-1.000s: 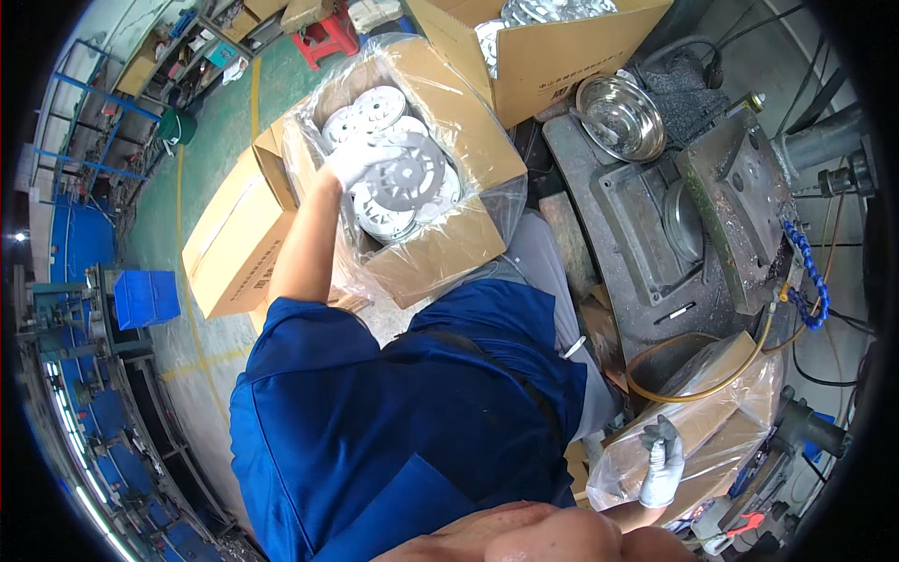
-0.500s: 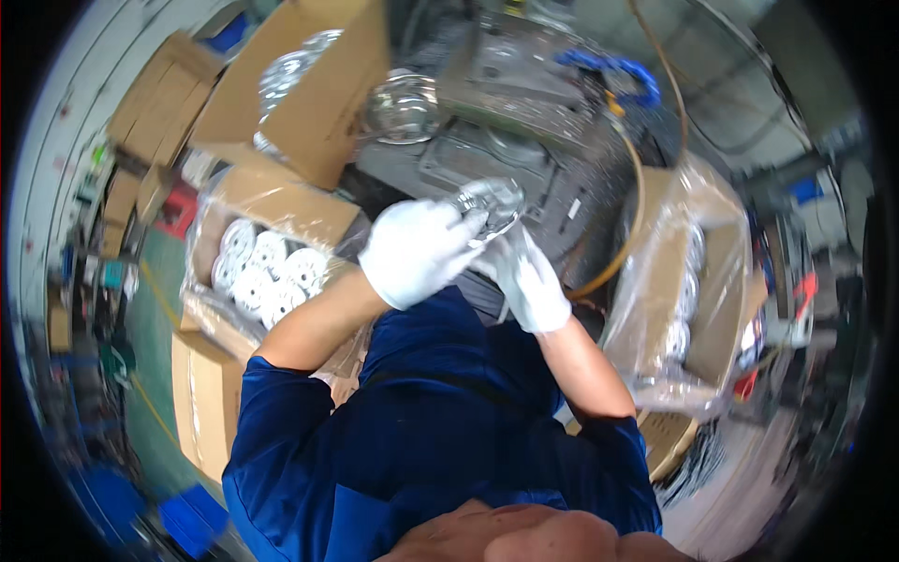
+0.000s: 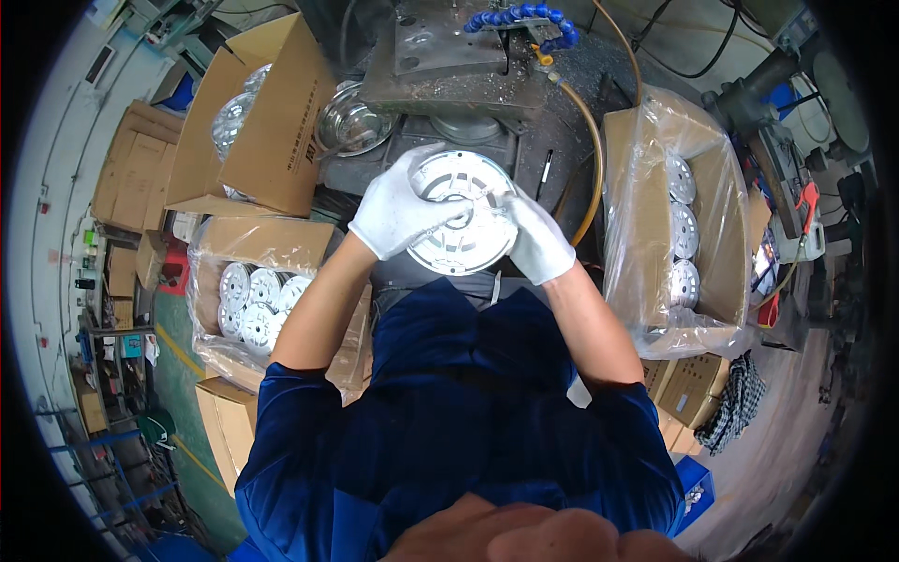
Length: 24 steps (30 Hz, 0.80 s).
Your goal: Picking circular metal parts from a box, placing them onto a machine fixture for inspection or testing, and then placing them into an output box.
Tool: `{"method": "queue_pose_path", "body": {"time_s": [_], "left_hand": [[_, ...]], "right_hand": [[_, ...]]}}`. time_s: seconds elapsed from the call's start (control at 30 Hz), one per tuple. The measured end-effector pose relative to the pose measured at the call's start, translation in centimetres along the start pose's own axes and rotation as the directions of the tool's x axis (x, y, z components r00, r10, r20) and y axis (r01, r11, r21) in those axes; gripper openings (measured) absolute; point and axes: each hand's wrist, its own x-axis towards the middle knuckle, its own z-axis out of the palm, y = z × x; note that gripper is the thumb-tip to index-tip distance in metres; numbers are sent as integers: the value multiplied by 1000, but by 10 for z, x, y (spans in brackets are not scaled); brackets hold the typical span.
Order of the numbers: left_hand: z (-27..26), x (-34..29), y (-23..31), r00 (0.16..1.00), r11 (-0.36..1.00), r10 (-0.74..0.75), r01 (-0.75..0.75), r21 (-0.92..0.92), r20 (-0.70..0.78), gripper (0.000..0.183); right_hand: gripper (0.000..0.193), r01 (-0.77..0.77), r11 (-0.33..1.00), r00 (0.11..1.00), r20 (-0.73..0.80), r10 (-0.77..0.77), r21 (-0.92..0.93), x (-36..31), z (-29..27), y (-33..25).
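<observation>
A round silver metal disc (image 3: pixel 456 253) with slots and a central hole is held in front of my waist, its flat face turned up. My left hand (image 3: pixel 397 208), in a white glove, grips the disc's left side, with the thumb reaching across to the hub. On the opposite edge, my gloved right hand (image 3: pixel 540 245) is closed around the rim, its fingers partly hidden beneath. Just beyond the hands stands a machine with a heavy metal block (image 3: pixel 449 89) strewn with shavings.
A plastic-lined carton (image 3: pixel 267 231) of similar discs stands at left, another lined carton (image 3: pixel 633 272) at right. Farther left is a tall carton (image 3: pixel 281 122) with shiny parts. A metal bowl (image 3: pixel 351 126) sits by the machine. A blue jointed hose (image 3: pixel 515 14) and yellow-brown tube (image 3: pixel 596 155) hang near it.
The disc, steeply tilted before, has been turned so its slotted face lies upward. Both hands have come nearer my body and now hold opposite sides of it. The whole view has shifted.
</observation>
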Motion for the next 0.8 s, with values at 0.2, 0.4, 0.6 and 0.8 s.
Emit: {"method": "queue_pose_path", "body": {"time_s": [0.2, 0.4, 0.6, 0.8], "left_hand": [[11, 1, -16, 935, 998, 68, -61, 30, -348, 67], [6, 13, -26, 907, 959, 77, 46, 278, -414, 77], [-28, 48, -15, 940, 983, 5, -68, -173, -341, 70], [-95, 140, 1, 855, 998, 51, -28, 51, -516, 65]], "right_hand": [[39, -243, 956, 953, -223, 204, -163, -12, -8, 44], [29, -37, 952, 984, -177, -18, -303, 8, -14, 43], [37, -49, 918, 996, -84, 17, -392, 22, 11, 18], [39, -157, 701, 978, -9, 210, -696, -24, -5, 26]]}}
